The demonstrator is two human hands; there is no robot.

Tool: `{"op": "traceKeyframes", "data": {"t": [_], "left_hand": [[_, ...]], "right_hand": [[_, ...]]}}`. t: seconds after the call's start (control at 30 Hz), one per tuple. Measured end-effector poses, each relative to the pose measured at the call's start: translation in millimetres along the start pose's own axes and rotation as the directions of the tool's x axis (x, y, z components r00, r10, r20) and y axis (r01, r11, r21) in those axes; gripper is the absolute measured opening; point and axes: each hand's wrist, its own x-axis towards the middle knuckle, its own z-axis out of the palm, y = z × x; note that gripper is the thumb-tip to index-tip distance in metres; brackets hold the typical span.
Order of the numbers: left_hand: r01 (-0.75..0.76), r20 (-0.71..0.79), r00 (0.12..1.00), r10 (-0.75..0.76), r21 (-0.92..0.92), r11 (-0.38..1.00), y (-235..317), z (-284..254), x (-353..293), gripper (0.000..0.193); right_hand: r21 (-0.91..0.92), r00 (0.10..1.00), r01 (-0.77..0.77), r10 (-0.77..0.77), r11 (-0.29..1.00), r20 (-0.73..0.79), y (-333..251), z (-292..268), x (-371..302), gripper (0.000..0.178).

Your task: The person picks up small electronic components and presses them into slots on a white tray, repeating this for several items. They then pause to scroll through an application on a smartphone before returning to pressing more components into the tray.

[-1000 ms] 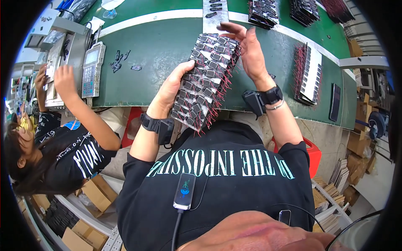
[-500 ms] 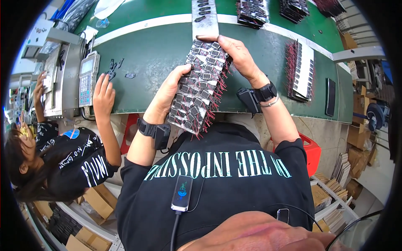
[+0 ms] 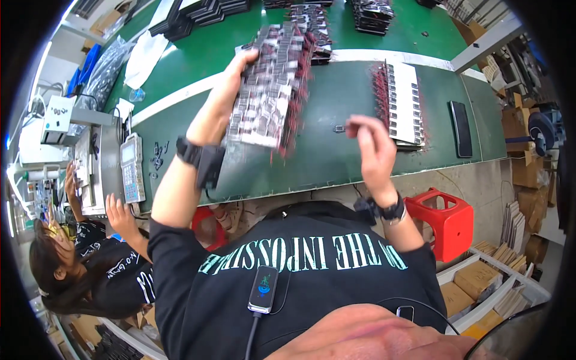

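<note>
My left hand (image 3: pixel 235 75) is closed on the left edge of a stack of white boards (image 3: pixel 270 90), tilted above the green table. Rows of small black modules cover the stack, and red wires stick out along its right side; motion blurs it. To its right, over the table, hovers my right hand (image 3: pixel 375 153), its fingers loosely bent and apart, slightly smeared. Just left of those fingertips lies one small black module (image 3: pixel 340 128), which looks sharp and separate from the hand.
Another wired stack (image 3: pixel 405 105) stands right of my right hand, with a black phone (image 3: pixel 461 129) beyond it. More stacks (image 3: pixel 371 15) sit at the back. Loose modules (image 3: pixel 158 155) lie by a keypad device (image 3: pixel 132 168), near a co-worker's hand (image 3: pixel 122 219). A red stool (image 3: pixel 444 222) stands below the table edge.
My right hand has let go of the stack and moved down and right over the table. My left hand alone now holds the stack, shifted farther away. The head view has shifted.
</note>
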Motion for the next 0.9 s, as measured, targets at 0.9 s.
{"op": "traceKeyframes", "data": {"t": [0.9], "left_hand": [[-0.04,-0.214,0.965,0.153,0.456,0.889,44.4,21.7,260.6,0.042]], "right_hand": [[-0.262,0.989,0.137,-0.12,0.955,0.081,43.9,-26.1,-50.6,0.022]]}}
